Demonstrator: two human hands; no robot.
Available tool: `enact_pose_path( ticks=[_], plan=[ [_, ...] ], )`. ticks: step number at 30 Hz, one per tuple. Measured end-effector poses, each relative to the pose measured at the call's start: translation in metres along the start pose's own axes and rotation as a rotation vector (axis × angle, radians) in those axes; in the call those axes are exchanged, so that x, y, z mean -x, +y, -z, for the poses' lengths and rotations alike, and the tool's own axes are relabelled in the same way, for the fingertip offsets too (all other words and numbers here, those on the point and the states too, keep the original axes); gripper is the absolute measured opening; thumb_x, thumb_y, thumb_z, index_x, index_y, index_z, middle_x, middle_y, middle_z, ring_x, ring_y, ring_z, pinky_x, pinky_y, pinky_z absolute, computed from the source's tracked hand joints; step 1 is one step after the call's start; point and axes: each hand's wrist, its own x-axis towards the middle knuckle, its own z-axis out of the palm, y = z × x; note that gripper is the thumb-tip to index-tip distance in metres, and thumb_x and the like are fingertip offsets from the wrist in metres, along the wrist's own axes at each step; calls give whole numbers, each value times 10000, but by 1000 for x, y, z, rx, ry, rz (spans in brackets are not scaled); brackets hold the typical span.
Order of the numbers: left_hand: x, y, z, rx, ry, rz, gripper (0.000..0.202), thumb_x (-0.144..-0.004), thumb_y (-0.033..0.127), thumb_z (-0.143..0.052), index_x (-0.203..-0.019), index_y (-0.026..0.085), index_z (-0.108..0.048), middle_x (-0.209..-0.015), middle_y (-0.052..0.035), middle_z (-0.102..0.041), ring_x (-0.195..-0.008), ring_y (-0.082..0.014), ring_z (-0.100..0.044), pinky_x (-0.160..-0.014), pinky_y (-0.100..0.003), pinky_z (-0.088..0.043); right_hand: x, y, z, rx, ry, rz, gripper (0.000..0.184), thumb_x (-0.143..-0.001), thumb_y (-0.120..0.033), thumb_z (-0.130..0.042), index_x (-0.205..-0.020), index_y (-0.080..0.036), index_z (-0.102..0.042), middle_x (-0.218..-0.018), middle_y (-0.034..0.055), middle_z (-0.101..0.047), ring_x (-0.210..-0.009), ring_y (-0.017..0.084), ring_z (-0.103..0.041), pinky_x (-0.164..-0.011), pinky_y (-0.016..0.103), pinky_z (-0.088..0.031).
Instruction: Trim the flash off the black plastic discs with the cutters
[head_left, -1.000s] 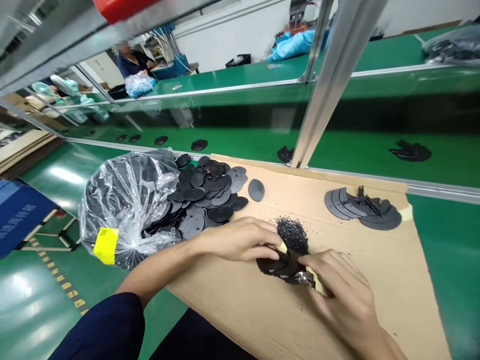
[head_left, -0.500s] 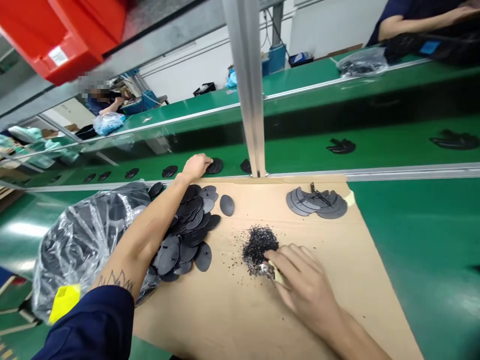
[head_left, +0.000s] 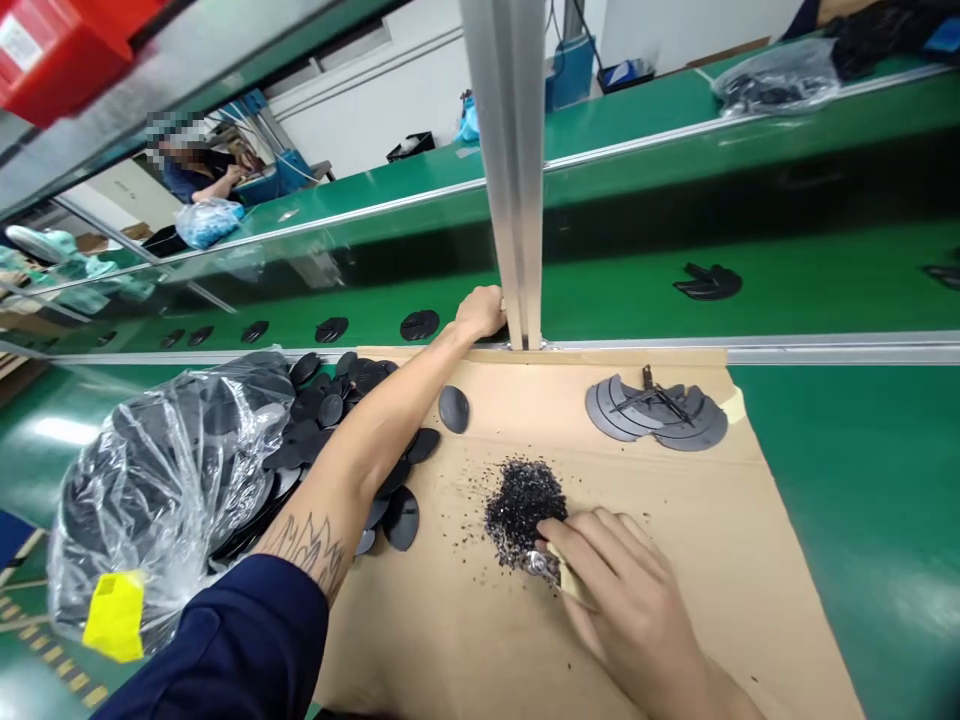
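My left hand (head_left: 480, 311) reaches far forward to the green conveyor belt (head_left: 615, 295), its fingers curled down beside the aluminium post (head_left: 514, 170); whether it holds anything is hidden. My right hand (head_left: 619, 585) rests on the cardboard sheet (head_left: 675, 530), pinching a small metal tool with a yellowish handle (head_left: 551, 570) next to a heap of black shavings (head_left: 523, 508). Several black oval plastic discs (head_left: 337, 420) lie under my left forearm.
A clear plastic bag (head_left: 157, 480) with a yellow label holds more black discs at the left. Trimmed grey discs (head_left: 656, 410) are stacked at the cardboard's far right. Black pieces (head_left: 418, 324) ride the belt. Another person sits far back left.
A second ago both hands held a black piece over the shavings. The left hand went out to the belt and has now shifted right toward the post. The right hand stays by the shavings.
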Motion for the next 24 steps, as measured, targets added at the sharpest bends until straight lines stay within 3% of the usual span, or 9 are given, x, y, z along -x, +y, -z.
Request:
enact_pose_path(
  ticks=[5, 9, 11, 13, 16, 18, 20, 24],
  plan=[
    [30, -35, 45, 136, 47, 1, 72, -887, 106, -588, -914, 93, -653, -956, -157, -731, -1003, -272, -712, -935, -384, -544, -1, -3, 0, -90, 39, -37, 306, -866, -38, -522, -1102, -183, -653, -888, 86, -705, -770, 221, -651, -666, 354, -530],
    [90, -52, 76, 312, -34, -121, 58, -910, 160, -619, -929, 105, -627, -929, -90, -727, -861, -169, -718, -830, -289, -580, -4, -13, 0, -287, 70, -184, 199, -938, -138, -575, -1100, -216, -660, -914, 71, -712, -788, 201, -675, -676, 317, -552],
    [131, -48, 76, 508, -158, -295, 146, -889, 246, -699, -924, 119, -636, -918, -75, -731, -824, -158, -717, -786, -280, -591, -7, -16, -1, -367, 98, -291, 204, -963, -235, -607, -1158, -231, -668, -1077, 96, -718, -885, 208, -689, -741, 324, -573],
    [172, -37, 65, 732, -310, -519, 252, -897, 370, -722, -962, 136, -653, -917, -80, -739, -825, -172, -727, -768, -300, -608, -11, -16, -1, -485, 106, -394, 323, -964, -338, -632, -1272, -240, -640, -1222, 116, -694, -897, 204, -688, -775, 342, -587],
    [218, -18, 44, 809, -403, -702, 339, -973, 492, -608, -1000, 160, -668, -990, -107, -764, -885, -191, -751, -802, -314, -626, -16, -15, 1, -776, -11, -494, 420, -944, -448, -654, -1285, -202, -645, -1051, 92, -737, -775, 188, -672, -720, 334, -588],
    [229, -13, 36, 729, -420, -735, 406, -995, 553, -532, -1018, 174, -677, -1008, -103, -773, -894, -193, -756, -810, -314, -631, -18, -16, 1, -921, -80, -523, 385, -923, -490, -670, -1142, -175, -704, -866, 59, -722, -755, 197, -660, -682, 318, -569],
    [223, -17, 37, 625, -391, -700, 403, -999, 544, -527, -1012, 172, -683, -1011, -101, -771, -923, -205, -750, -841, -332, -624, -18, -15, 0, -970, -53, -555, 359, -888, -505, -707, -1007, -167, -721, -768, 35, -680, -711, 188, -630, -642, 300, -540],
    [189, -38, 44, 158, -132, -290, 261, -929, 404, -661, -975, 148, -636, -1101, -137, -725, -1123, -294, -684, -1000, -432, -540, -15, -10, -7, -911, 101, -650, 360, -797, -503, -793, -875, -165, -697, -652, -11, -585, -594, 147, -528, -568, 274, -476]
  ],
)
